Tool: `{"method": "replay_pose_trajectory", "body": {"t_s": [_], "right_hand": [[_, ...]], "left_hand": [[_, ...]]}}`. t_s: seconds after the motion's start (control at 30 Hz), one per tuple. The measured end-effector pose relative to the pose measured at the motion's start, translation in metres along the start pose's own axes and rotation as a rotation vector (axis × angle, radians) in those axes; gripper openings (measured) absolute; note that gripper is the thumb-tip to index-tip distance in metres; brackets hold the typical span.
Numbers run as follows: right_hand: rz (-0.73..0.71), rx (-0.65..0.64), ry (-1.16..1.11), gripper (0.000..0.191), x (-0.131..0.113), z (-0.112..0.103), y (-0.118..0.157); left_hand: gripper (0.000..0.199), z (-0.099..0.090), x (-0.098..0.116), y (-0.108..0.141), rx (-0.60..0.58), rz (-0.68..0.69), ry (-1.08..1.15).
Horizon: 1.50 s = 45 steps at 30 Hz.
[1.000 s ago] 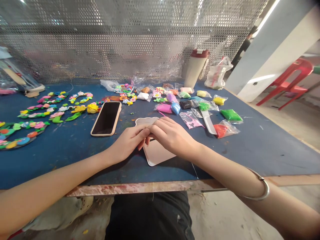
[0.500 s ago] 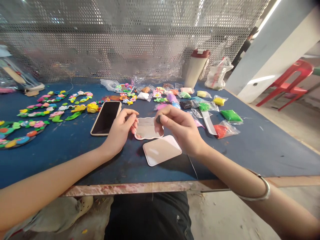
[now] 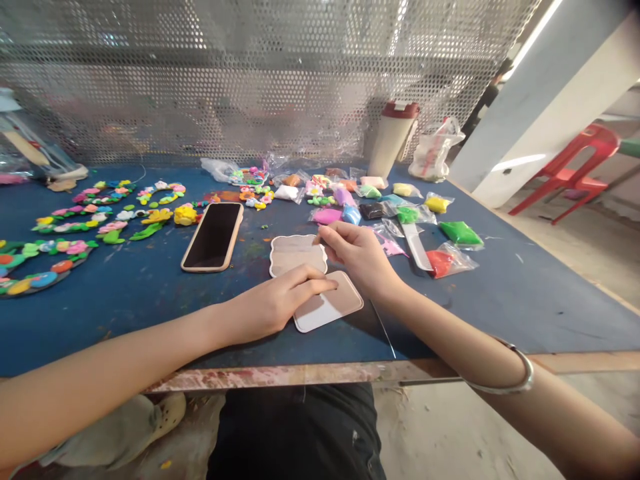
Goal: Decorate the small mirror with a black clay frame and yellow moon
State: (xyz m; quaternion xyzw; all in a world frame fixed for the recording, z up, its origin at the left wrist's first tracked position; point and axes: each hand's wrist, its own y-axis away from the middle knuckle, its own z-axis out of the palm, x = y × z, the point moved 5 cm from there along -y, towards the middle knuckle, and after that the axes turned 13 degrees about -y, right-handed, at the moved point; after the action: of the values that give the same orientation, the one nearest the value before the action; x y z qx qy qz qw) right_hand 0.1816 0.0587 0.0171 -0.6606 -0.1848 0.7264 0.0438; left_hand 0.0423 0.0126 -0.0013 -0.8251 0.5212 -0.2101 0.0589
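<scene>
head view: pale rectangular plate [image 3: 330, 308] lies partly under left grip [image 3: 277, 300].

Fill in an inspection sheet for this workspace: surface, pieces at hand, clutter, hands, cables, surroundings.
Surface: blue tabletop, stained in places.
Pieces at hand: wavy-edged panel lying flat, rounded panel just nearer the person.
Clutter: phone on the left, flower-decorated shapes beyond it, coloured packets and lidded cup on the right.
Hands: left hand over the rounded panel; right hand at the wavy-edged panel's right edge, whether holding anything unclear.
Cables: nothing seen; one thin pale strand near the front edge.
Surroundings: perforated screen behind, red chair at right.
</scene>
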Motion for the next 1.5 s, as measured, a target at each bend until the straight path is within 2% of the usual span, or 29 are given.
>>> {"method": "replay_pose_trajectory", "body": {"t_s": [0.07, 0.17, 0.27, 0.33, 0.43, 0.53, 0.67, 0.73, 0.8, 0.87, 0.97, 1.07, 1.2, 1.3, 1.47, 1.5], "right_hand": [[-0.014, -0.013, 0.011, 0.013, 0.001, -0.001, -0.001], [0.072, -0.055, -0.099, 0.021, 0.008, 0.001, -0.003], [0.165, -0.021, -0.228, 0.020, 0.012, 0.003, -0.002], [0.184, 0.014, -0.191, 0.024, 0.011, 0.002, -0.001], [0.125, 0.054, -0.063, 0.026, 0.006, -0.002, -0.002], [0.061, 0.029, -0.071, 0.010, 0.006, -0.002, -0.003], [0.072, 0.035, -0.216, 0.014, 0.012, -0.001, -0.004], [0.066, 0.049, -0.176, 0.020, 0.012, -0.002, -0.004], [0.039, 0.040, -0.079, 0.022, 0.009, -0.002, -0.004], [0.001, 0.026, -0.016, 0.016, 0.006, -0.003, -0.004], [-0.018, -0.004, -0.040, 0.013, 0.005, -0.002, -0.005], [0.025, 0.002, -0.051, 0.012, 0.006, -0.001, -0.004], [0.050, 0.001, -0.016, 0.015, 0.004, 0.000, -0.002], [0.008, -0.059, -0.038, 0.014, 0.002, 0.002, -0.001], [-0.022, -0.162, -0.003, 0.009, 0.000, 0.007, 0.001], [-0.011, -0.169, 0.022, 0.016, -0.001, 0.008, 0.002]], "left_hand": [[0.037, -0.002, -0.003, 0.000, 0.062, -0.028, 0.010], [0.025, -0.004, -0.005, -0.001, 0.078, -0.059, 0.001], [0.017, -0.005, -0.004, -0.003, 0.056, -0.072, -0.007], [0.013, -0.004, -0.003, -0.005, 0.055, -0.048, -0.022], [0.016, -0.001, -0.003, -0.006, 0.047, -0.008, -0.019], [0.020, 0.000, -0.004, -0.005, 0.061, -0.001, -0.017], [0.020, -0.001, -0.001, -0.004, 0.078, 0.060, -0.101], [0.019, -0.002, 0.000, -0.003, 0.072, 0.057, -0.123], [0.018, -0.003, -0.002, -0.004, 0.062, 0.000, -0.074], [0.016, -0.004, -0.004, -0.005, 0.047, -0.089, 0.029], [0.018, -0.006, -0.010, -0.006, 0.047, -0.237, 0.142], [0.019, -0.011, -0.014, -0.006, 0.078, -0.336, 0.196], [0.028, -0.021, -0.019, -0.005, 0.163, -0.415, 0.199], [0.029, -0.027, -0.024, -0.004, 0.227, -0.458, 0.183], [0.030, -0.027, -0.028, -0.001, 0.257, -0.500, 0.200], [0.030, -0.027, -0.028, -0.001, 0.266, -0.507, 0.206]]}}
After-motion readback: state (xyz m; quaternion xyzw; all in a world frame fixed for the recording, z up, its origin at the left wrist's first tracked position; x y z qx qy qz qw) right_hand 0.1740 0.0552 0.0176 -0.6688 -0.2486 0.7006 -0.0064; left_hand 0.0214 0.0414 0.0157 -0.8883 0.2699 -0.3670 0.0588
